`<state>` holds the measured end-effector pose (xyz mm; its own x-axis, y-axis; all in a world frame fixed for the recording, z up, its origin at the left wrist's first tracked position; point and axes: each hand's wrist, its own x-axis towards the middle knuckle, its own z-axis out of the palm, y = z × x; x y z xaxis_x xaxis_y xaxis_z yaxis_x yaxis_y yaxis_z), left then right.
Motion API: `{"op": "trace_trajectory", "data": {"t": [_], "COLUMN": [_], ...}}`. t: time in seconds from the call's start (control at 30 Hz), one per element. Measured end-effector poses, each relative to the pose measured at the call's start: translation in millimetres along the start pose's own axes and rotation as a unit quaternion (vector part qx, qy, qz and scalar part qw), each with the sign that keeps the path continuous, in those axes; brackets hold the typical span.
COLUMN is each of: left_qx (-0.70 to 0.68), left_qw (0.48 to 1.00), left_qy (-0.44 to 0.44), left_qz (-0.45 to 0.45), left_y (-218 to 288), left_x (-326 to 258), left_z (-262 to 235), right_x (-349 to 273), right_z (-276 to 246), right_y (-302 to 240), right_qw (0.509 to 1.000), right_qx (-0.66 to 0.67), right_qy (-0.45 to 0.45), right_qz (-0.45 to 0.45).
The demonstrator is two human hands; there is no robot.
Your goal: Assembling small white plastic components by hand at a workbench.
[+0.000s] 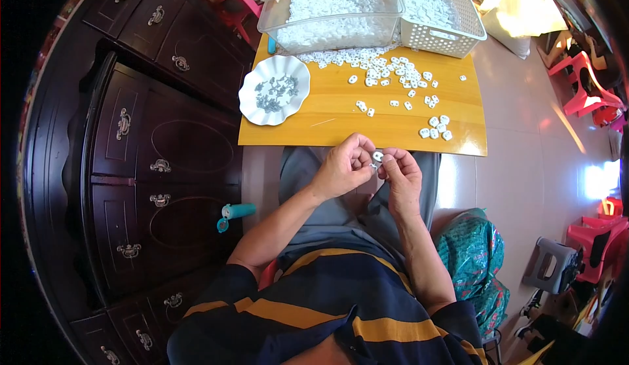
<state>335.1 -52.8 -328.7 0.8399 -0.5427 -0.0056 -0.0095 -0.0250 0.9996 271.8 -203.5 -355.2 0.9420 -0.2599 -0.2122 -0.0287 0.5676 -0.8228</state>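
We hold our two hands close together just past the near edge of the wooden table (pixel 341 119), above our lap. Between them sits one small white plastic piece (pixel 377 157). Our left hand (pixel 342 168) is curled, with its fingertips pinched on the piece from the nine o'clock side. Our right hand (pixel 401 176) is curled too and pinches it from the three o'clock side. There may be a tiny metal bit going into the piece, but it is too small for us to be sure. The piece looks very light, hard and smooth, so we think it could slip and drop. It seems best to hold it by its thin edges with just the fingertips. At twelve o'clock from our hands, more loose white pieces (pixel 393 77) lie spread on the table. Past them stand a clear plastic tub (pixel 331 11) and a white basket (pixel 439 11), both full of the same pieces. At ten o'clock sits a white plate (pixel 252 103) with little grey metal parts (pixel 275 92). A teal bottle (pixel 234 213) lies on the floor at eight o'clock.
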Motion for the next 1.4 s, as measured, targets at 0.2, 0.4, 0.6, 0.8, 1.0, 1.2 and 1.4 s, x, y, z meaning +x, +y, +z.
{"op": "trace_trajectory", "data": {"t": [0.2, 0.4, 0.6, 0.8, 1.0, 1.2, 1.4], "left_qx": [0.005, -0.034, -0.094, -0.087, -0.06, -0.049, -0.01], "left_qw": [1.0, 0.999, 0.994, 0.994, 0.997, 0.998, 1.0], "left_qy": [-0.002, -0.031, -0.048, -0.047, -0.045, -0.038, -0.007], "left_qz": [-0.004, -0.024, -0.033, -0.035, -0.015, -0.023, 0.014], "left_y": [0, 5, 3, 6, 1, 1, -1], "left_x": [-1, -2, 0, 0, -1, -2, -2], "left_z": [0, -1, -5, -7, -10, -10, -10], "right_x": [1, 3, 2, 0, 2, 0, -5], "right_z": [-1, -4, -3, 1, -2, -3, 6], "right_y": [2, 4, 4, 2, -2, 0, -3], "right_qw": [1.0, 0.997, 0.993, 0.995, 0.993, 0.993, 0.995], "right_qx": [0.007, 0.04, 0.034, -0.011, 0.04, 0.044, -0.063], "right_qy": [0.005, 0.024, -0.022, -0.041, -0.032, -0.043, -0.058], "right_qz": [0.004, 0.065, 0.11, 0.086, 0.109, 0.102, 0.043]}}
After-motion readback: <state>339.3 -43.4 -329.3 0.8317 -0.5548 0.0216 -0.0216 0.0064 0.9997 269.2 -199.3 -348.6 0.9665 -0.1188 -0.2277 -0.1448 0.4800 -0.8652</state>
